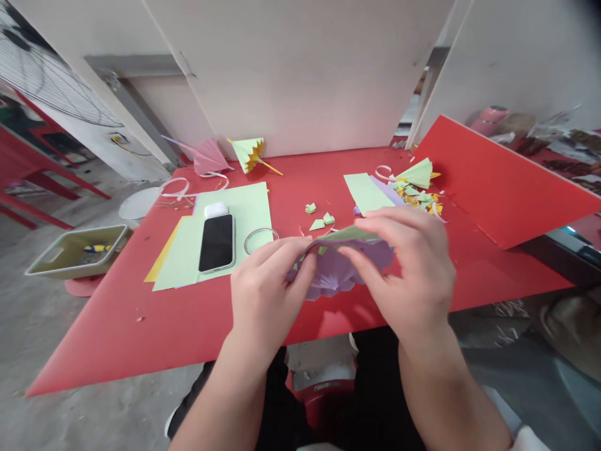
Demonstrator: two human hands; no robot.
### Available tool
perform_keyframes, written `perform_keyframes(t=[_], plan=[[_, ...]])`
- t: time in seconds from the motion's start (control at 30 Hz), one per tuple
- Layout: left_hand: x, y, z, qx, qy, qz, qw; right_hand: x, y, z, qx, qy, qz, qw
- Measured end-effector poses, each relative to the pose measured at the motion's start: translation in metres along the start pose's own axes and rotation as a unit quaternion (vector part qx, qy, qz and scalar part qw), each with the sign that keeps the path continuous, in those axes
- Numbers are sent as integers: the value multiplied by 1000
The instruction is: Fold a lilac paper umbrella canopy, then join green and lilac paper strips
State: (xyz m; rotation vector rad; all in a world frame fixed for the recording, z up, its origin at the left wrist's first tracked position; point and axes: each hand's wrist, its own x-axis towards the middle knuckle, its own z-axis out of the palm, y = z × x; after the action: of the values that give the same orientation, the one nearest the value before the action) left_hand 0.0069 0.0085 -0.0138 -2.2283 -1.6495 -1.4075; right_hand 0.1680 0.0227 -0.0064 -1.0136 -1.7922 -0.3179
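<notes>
Both of my hands hold one folded paper piece [338, 269], purple with pleats below and a green layer on top, just above the red table [188, 313]. My left hand [267, 288] pinches its left edge with fingers closed. My right hand [408, 269] grips its right side from above, fingers curled over the paper. The piece is partly hidden by my fingers.
A phone [216, 242] and a white earbud case [216, 210] lie on green sheets [248, 213]. A clear ring [260, 238] sits beside them. Paper scraps [417, 194], green and purple sheets [369, 191], pink [210, 156] and green paper fans [248, 153], a red board [498, 181], and a tray [77, 250] surround them.
</notes>
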Motion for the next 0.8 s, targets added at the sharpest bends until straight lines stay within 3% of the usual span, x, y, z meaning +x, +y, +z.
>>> perform_keyframes(t=[0.13, 0.43, 0.7, 0.8], plan=[[1, -3, -1, -18, 15, -30, 999, 1, 8, -3, 0, 34, -1, 999], [0, -3, 0, -8, -5, -14, 1000, 0, 4, 0, 36, -67, -22, 997], [-1, -6, -1, 7, -25, 8, 1000, -5, -5, -3, 100, -89, -28, 991], [0, -5, -2, 1, -30, 14, 999, -3, -7, -7, 147, -106, 2, 983]])
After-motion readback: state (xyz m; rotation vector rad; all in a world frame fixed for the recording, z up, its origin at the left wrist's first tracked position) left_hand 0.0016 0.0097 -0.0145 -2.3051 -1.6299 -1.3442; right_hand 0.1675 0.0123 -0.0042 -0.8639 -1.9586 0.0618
